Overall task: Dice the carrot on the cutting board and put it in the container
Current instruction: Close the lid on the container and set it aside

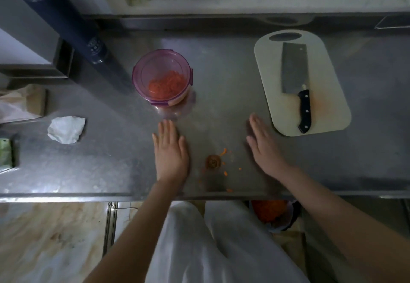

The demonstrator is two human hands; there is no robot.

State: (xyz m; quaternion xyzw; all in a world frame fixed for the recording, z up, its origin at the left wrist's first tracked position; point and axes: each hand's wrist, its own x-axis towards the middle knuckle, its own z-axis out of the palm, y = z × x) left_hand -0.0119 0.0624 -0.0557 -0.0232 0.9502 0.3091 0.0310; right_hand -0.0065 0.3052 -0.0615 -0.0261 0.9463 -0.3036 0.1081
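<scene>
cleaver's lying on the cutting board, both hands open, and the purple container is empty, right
Not quite. The head view shows the purple container holding diced carrot, not empty. The cleaver does lie on the cutting board, and the left hand and right hand are both open.

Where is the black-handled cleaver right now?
The black-handled cleaver lies on the white cutting board, head view's right side, just beyond the right hand.

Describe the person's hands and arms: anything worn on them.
Both the left hand and right hand are bare: no gloves, and no rings or watch that the blurred picture shows. The forearms are uncovered to the frame's edge, no sleeves in view. A white garment shows between them.
</scene>
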